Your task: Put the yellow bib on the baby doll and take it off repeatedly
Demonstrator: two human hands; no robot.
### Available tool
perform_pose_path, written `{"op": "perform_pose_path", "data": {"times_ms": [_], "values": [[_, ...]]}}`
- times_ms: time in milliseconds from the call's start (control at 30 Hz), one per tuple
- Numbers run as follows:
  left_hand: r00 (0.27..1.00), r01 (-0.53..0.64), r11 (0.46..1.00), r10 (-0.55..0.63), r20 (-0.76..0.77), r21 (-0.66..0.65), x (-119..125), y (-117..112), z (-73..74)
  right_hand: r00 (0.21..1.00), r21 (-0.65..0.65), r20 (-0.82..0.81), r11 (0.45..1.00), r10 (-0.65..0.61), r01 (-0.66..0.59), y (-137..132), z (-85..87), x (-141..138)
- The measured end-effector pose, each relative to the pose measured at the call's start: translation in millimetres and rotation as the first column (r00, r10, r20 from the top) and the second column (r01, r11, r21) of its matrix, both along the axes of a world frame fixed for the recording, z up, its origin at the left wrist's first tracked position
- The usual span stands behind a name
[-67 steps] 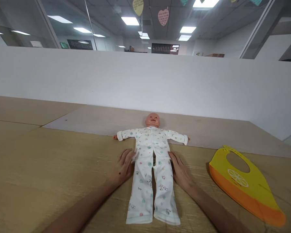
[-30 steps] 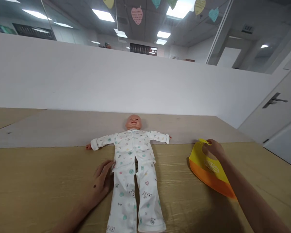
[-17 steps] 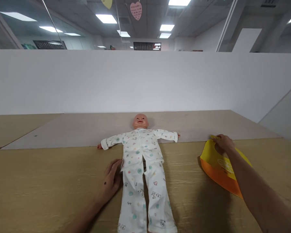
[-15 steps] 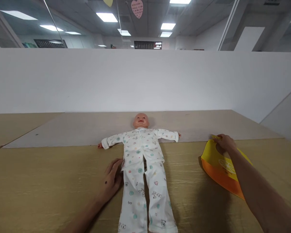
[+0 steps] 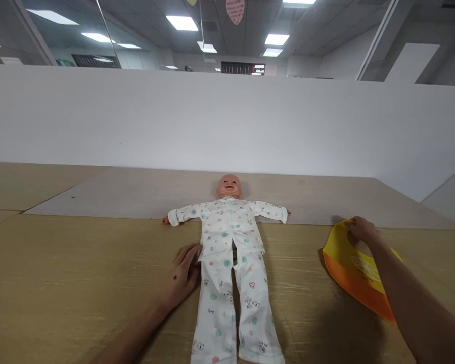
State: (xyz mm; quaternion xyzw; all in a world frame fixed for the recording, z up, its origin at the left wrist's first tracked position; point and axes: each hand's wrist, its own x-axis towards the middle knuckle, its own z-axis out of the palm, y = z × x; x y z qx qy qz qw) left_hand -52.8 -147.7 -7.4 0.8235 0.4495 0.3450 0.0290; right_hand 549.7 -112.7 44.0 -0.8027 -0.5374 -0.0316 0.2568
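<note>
A baby doll (image 5: 229, 237) in white printed pyjamas lies face up on the wooden table (image 5: 79, 273), arms spread, head toward the white partition. My left hand (image 5: 184, 275) lies flat and open on the table, its fingertips touching the doll's left hip. My right hand (image 5: 362, 231) is closed on the top strap of a yellow and orange silicone bib (image 5: 354, 273), which lies on the table to the doll's right. My right forearm covers part of the bib.
A white partition wall (image 5: 227, 121) runs along the table's far side. A lighter board (image 5: 155, 194) lies under the doll's head and arms. Paper hearts (image 5: 235, 10) hang from the ceiling above.
My right hand left the doll's hip, reached right and closed on the bib's top strap. My left hand stayed by the doll. The view shifted slightly.
</note>
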Motion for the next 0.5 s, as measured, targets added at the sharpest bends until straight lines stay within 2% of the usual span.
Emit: {"op": "perform_pose_path", "data": {"times_ms": [67, 200, 300, 400, 467, 500], "values": [[1.000, -0.010, 1.000, 0.010, -0.001, 0.023, 0.2, 0.7, -0.6, 0.999, 0.019, 0.034, 1.000, -0.004, 0.003, -9.0, 7.2, -7.4], [1.000, -0.008, 0.998, 0.009, -0.002, 0.067, 0.4, 2.8, -1.0, 0.971, 0.182, 0.165, 0.962, 0.172, -0.202, -30.4, 35.0, -33.4], [1.000, 0.005, 0.995, -0.006, 0.010, 0.102, 0.2, 2.0, 1.9, 0.951, 0.184, 0.206, 0.946, 0.229, -0.267, -48.2, 70.8, -65.3], [0.999, 0.033, 0.991, -0.038, 0.037, 0.128, 1.6, -2.2, 7.5, 0.933, 0.182, 0.149, 0.918, 0.328, -0.352, -70.4, 111.7, -103.8], [0.995, 0.057, 0.986, -0.068, 0.068, 0.155, 4.6, -6.1, 11.7, 0.882, 0.169, 0.112, 0.866, 0.458, -0.471, -88.8, 134.9, -129.6], [0.993, 0.069, 0.983, -0.084, 0.082, 0.171, 6.6, -8.1, 13.9, 0.871, 0.161, 0.121, 0.857, 0.475, -0.490, -98.8, 144.1, -141.9]]}}
